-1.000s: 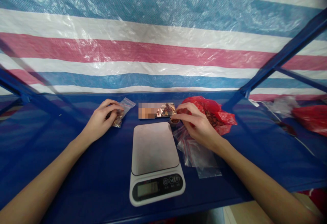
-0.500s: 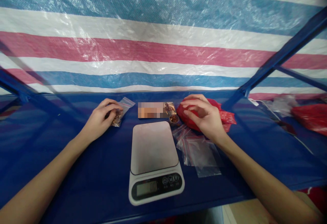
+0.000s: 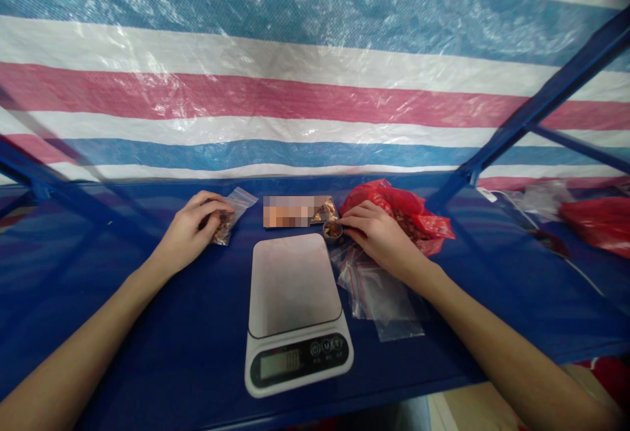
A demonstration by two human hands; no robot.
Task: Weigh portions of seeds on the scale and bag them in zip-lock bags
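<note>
In the head view my left hand (image 3: 197,226) has its fingers closed on a small clear zip bag (image 3: 227,224) with brown bits in its lower part. My right hand (image 3: 378,231) pinches the right side of a small round metal cup (image 3: 333,230), which holds some brown pieces. Its fingertips partly cover that side of the cup. Just behind this hand lies an opened red plastic bag (image 3: 409,203) full of brown bits. Between the two hands stands a white kitchen scale (image 3: 296,287) with a bare plate, its display seeming to read zero.
Several flat clear zip bags (image 3: 381,293) overlap right of the scale. A flat rectangular item (image 3: 322,209), mostly blurred out, lies behind it. Blue metal bars (image 3: 522,119) slant up at both sides, and a striped plastic sheet (image 3: 295,96) hangs behind the blue surface (image 3: 162,346).
My right hand has come down and left from above the red bag to the metal cup, and its fingers have closed there. My left hand stays on the zip bag.
</note>
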